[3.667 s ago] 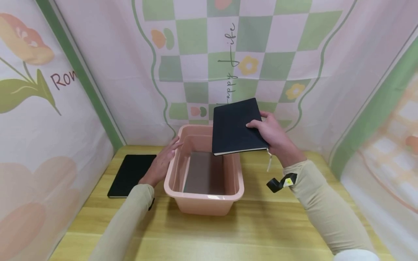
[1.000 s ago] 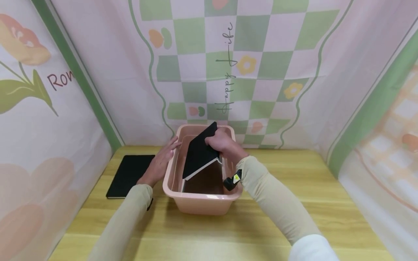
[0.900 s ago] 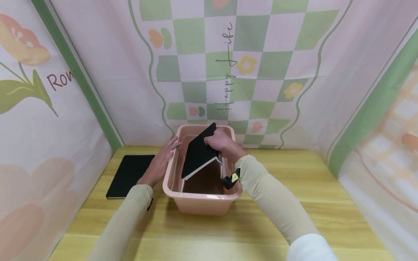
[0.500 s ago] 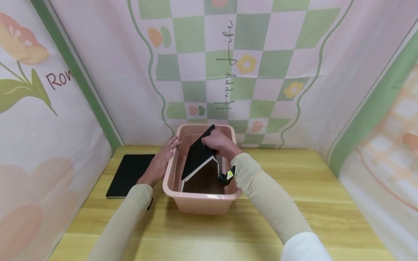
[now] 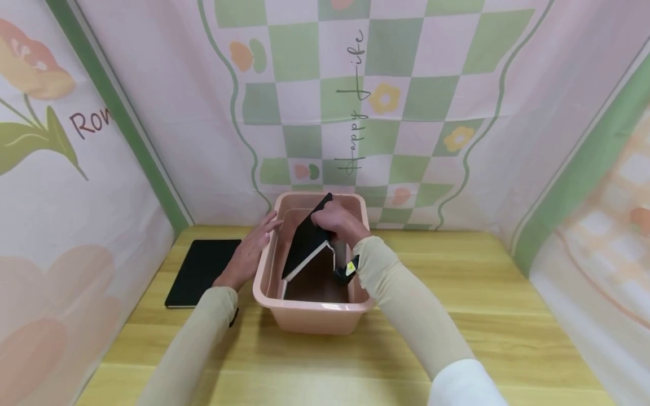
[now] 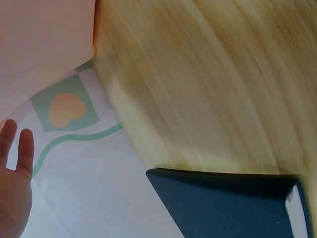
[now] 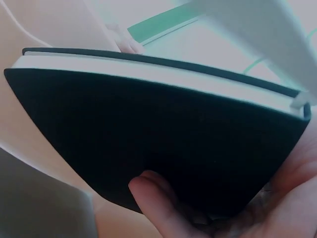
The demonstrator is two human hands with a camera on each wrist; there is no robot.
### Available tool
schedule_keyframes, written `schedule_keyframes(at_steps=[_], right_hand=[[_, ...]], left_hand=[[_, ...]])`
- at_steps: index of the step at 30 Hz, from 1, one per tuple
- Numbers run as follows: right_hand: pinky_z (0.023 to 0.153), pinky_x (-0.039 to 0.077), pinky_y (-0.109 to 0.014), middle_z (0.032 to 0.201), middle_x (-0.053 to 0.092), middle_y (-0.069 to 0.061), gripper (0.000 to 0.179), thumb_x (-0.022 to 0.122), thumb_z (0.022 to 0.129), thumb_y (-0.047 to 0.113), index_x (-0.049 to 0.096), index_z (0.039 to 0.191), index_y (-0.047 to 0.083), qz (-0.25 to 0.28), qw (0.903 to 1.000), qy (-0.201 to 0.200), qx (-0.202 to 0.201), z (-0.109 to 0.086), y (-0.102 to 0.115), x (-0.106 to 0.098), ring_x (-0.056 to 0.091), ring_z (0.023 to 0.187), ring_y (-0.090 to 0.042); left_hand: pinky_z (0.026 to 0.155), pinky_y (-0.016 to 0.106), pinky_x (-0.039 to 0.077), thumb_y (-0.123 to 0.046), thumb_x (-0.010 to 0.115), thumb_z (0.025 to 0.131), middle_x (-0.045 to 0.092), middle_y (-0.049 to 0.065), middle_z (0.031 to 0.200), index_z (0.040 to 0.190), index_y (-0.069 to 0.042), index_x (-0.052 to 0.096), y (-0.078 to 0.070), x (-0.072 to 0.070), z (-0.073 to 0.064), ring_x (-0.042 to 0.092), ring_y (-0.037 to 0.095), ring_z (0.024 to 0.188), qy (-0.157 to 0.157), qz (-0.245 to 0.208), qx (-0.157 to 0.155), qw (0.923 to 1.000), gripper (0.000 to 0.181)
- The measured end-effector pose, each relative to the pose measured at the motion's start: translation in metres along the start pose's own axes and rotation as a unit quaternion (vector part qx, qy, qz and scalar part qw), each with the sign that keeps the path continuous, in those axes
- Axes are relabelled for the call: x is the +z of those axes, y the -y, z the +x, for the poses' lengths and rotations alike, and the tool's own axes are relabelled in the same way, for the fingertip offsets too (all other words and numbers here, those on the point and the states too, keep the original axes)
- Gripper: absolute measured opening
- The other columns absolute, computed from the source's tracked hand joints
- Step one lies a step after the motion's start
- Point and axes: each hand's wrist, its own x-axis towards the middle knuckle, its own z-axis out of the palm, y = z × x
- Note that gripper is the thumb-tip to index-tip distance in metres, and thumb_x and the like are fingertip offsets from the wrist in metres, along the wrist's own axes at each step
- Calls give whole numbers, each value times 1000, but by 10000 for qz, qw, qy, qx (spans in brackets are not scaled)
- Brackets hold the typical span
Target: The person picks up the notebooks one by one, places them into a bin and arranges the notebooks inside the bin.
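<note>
My right hand grips a black notebook by its right side, thumb across the cover. The notebook hangs tilted inside the pink plastic bin, its left edge lower and its top corner at the back rim. White page edges and a pale ribbon show on it. My left hand rests against the bin's left rim with fingers extended. Under the notebook, a flat grey-brown rectangle with a pale left edge lies at the bin's bottom, partly hidden.
A second black notebook lies flat on the wooden table, left of the bin beside my left forearm. Behind the table hangs a patterned cloth, close to the bin's back; more cloth encloses both sides.
My right hand has brought the notebook from above the bin's right side down into it, tilting it; lately it shifts slightly left. My left hand stays at the rim.
</note>
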Motion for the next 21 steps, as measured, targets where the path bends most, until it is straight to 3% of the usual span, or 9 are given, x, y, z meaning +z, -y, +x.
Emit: schedule_keyframes(at_steps=[8,15,18,21], right_hand=[[65,58,-42,99,53,-10,19,50,87,10,49,105,3,284,9994,205,-59,4,5,1,59,63,-20],[59,55,-37,102,49,-10,19,51,85,14,47,101,4,127,9998,-22,-176,10,1,3,56,62,-21],[61,56,-38,105,49,-10,24,50,85,15,47,106,3,157,9996,-19,-238,11,-3,6,57,62,-21],[68,56,-43,115,50,-14,37,49,87,13,44,120,-1,508,9986,89,-151,12,-6,9,57,65,-21]], left_hand=[[124,60,27,-41,23,113,18,-20,170,154,-38,42,-3,-4,1,20,21,160,43,167,-9,9999,46],[124,60,26,-41,23,113,18,-19,170,155,-36,42,0,-4,1,20,24,160,96,329,68,9994,46],[124,61,26,-41,23,113,18,-19,170,154,-34,43,1,-3,0,21,27,159,78,289,76,9995,47],[124,59,26,-42,23,113,19,-20,170,154,-33,44,1,-3,0,22,26,159,32,253,79,9996,47]])
